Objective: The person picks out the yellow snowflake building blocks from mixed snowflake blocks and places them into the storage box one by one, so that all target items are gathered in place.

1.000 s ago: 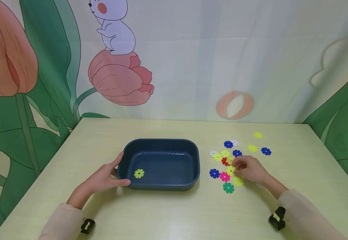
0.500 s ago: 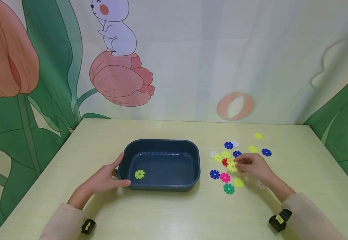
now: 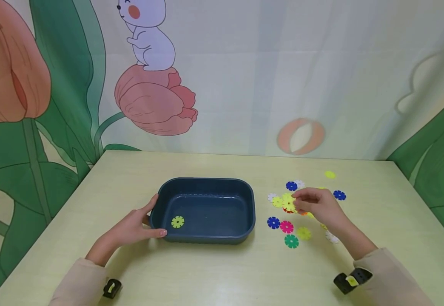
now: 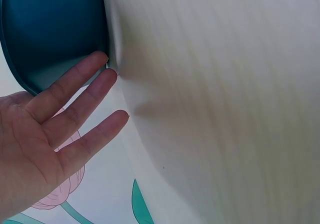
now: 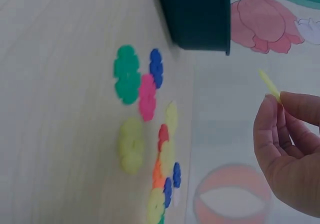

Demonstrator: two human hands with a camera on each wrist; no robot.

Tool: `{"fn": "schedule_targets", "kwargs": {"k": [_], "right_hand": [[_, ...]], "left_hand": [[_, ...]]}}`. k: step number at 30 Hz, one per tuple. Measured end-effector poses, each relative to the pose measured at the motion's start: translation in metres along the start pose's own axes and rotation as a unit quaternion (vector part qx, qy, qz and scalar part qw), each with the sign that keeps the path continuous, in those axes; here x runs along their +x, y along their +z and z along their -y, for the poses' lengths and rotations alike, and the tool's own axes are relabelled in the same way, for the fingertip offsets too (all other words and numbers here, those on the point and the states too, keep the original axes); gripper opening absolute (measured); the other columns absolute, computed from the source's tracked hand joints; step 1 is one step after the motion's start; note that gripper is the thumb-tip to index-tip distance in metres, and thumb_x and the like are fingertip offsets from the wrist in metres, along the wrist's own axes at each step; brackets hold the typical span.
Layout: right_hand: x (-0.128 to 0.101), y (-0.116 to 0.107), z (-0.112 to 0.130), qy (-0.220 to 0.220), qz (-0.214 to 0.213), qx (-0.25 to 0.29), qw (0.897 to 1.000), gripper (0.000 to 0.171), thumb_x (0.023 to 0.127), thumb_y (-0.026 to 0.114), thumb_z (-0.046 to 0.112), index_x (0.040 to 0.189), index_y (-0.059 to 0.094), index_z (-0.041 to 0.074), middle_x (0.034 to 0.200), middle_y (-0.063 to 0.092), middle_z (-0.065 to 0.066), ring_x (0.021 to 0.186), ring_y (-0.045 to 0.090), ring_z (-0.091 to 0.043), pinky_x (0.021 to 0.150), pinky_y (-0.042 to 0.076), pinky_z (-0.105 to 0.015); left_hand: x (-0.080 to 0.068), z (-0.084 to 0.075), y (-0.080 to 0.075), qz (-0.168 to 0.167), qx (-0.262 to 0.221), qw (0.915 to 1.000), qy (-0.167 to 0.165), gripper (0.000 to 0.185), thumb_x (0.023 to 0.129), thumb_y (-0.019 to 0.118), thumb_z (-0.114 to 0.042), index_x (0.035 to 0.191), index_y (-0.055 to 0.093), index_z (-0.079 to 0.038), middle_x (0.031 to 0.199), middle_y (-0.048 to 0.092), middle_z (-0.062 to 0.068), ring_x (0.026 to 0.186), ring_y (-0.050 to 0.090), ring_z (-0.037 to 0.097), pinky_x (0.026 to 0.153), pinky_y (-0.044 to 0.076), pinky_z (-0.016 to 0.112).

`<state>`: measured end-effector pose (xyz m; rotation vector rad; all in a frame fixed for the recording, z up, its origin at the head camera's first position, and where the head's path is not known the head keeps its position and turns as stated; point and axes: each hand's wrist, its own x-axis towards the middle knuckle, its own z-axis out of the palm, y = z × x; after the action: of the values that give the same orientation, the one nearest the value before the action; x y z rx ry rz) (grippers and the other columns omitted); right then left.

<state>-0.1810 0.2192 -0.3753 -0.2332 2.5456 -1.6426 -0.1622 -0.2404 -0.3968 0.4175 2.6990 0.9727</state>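
Observation:
My left hand (image 3: 132, 227) rests against the left end of a dark blue rectangular tray (image 3: 246, 212), its thumb at the front corner. In the left wrist view, straight, spread fingers (image 4: 75, 111) touch or lie close beside the tray wall. A yellow-green notched plastic disc (image 3: 177, 222) lies inside the tray at the front left. My right hand (image 3: 319, 208) pinches a yellow notched disc (image 3: 288, 202) between thumb and fingertips, above the scattered pieces. The right wrist view shows this yellow disc (image 5: 269, 85) edge-on, raised off the table.
Several loose discs lie right of the tray, including a green (image 3: 291, 241), a pink (image 3: 286, 227), and a blue one (image 3: 339, 195). A yellow disc (image 3: 330, 174) lies farther back. Behind the table (image 3: 206, 272) hangs a printed curtain (image 3: 222, 85).
My right hand has picked up a yellow disc from the pile and lifted it up and slightly away from me. My left hand stays at the tray.

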Motion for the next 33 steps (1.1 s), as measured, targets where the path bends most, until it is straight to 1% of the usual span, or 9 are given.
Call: {"fn": "schedule_targets", "kwargs": {"k": [4,7,9,13,16,20,26,29,33], "right_hand": [[-0.001,0.006,0.011,0.002,-0.007,0.018,1.000,0.026,0.087,0.061,0.007,0.108,0.058,-0.008,0.095,0.062,-0.017,0.081,0.062,-0.029,0.073,0.050,-0.032],[0.000,0.013,0.018,0.007,-0.012,0.021,1.000,0.025,0.087,0.061,0.008,0.108,0.060,-0.006,0.096,0.062,-0.016,0.082,0.062,-0.028,0.073,0.050,-0.030],[0.001,0.018,0.022,0.008,-0.012,0.024,1.000,0.025,0.087,0.061,0.009,0.108,0.060,-0.005,0.095,0.062,-0.015,0.081,0.062,-0.028,0.073,0.050,-0.031],[0.004,0.027,0.028,-0.001,-0.005,0.039,0.999,0.025,0.087,0.062,0.009,0.107,0.060,-0.005,0.094,0.061,-0.015,0.081,0.061,-0.030,0.072,0.050,-0.030],[0.007,0.034,0.032,-0.005,-0.001,0.039,0.999,0.024,0.086,0.062,0.010,0.106,0.061,-0.004,0.094,0.062,-0.015,0.080,0.062,-0.030,0.069,0.049,-0.028],[0.012,0.044,0.036,-0.012,0.007,0.046,0.999,0.024,0.086,0.062,0.010,0.106,0.061,-0.004,0.092,0.063,-0.014,0.076,0.062,-0.026,0.069,0.049,-0.029],[0.019,0.057,0.041,-0.025,0.022,0.077,0.996,0.022,0.086,0.062,0.006,0.104,0.061,-0.007,0.092,0.063,-0.015,0.073,0.061,-0.019,0.070,0.050,-0.028],[0.023,0.063,0.042,-0.029,0.026,0.083,0.996,0.022,0.085,0.062,0.005,0.104,0.062,-0.007,0.091,0.064,-0.015,0.074,0.061,-0.021,0.070,0.050,-0.028],[0.028,0.071,0.044,-0.029,0.030,0.089,0.995,0.021,0.085,0.063,0.005,0.103,0.063,-0.006,0.089,0.064,-0.013,0.076,0.061,-0.026,0.070,0.050,-0.030]], "left_hand": [[0.000,0.001,0.000,-0.002,0.000,1.0000,-0.001,0.106,0.073,0.074,-0.041,0.145,0.008,0.001,0.124,0.049,0.025,0.088,0.060,0.021,0.068,0.046,0.032],[0.000,0.001,0.000,-0.002,0.001,1.0000,-0.002,0.105,0.073,0.074,-0.041,0.145,0.008,0.000,0.125,0.049,0.025,0.088,0.060,0.021,0.068,0.046,0.033],[-0.001,0.001,0.000,-0.002,0.002,1.0000,0.000,0.105,0.074,0.074,-0.041,0.145,0.008,0.001,0.126,0.048,0.026,0.089,0.060,0.021,0.068,0.046,0.033],[0.000,0.001,0.000,-0.002,0.001,1.0000,0.003,0.105,0.074,0.073,-0.041,0.145,0.008,0.000,0.133,0.041,0.026,0.090,0.060,0.021,0.069,0.046,0.032],[0.000,0.002,0.000,-0.002,0.001,1.0000,0.002,0.105,0.074,0.073,-0.042,0.145,0.008,0.000,0.135,0.039,0.026,0.090,0.060,0.021,0.068,0.046,0.031],[0.000,0.001,0.000,-0.001,-0.003,1.0000,0.000,0.105,0.074,0.073,-0.042,0.145,0.007,-0.001,0.133,0.041,0.026,0.090,0.059,0.020,0.067,0.046,0.030],[0.001,0.002,0.001,-0.002,-0.004,1.0000,-0.003,0.106,0.073,0.073,-0.042,0.145,0.007,-0.001,0.128,0.047,0.024,0.089,0.059,0.020,0.067,0.046,0.030],[0.001,0.002,0.001,-0.001,-0.005,1.0000,-0.004,0.105,0.074,0.073,-0.042,0.145,0.007,-0.001,0.125,0.049,0.024,0.089,0.059,0.020,0.066,0.045,0.030],[0.000,0.000,0.000,0.000,-0.006,1.0000,-0.007,0.106,0.074,0.073,-0.041,0.145,0.007,-0.001,0.126,0.048,0.025,0.088,0.059,0.021,0.066,0.046,0.030]]}}
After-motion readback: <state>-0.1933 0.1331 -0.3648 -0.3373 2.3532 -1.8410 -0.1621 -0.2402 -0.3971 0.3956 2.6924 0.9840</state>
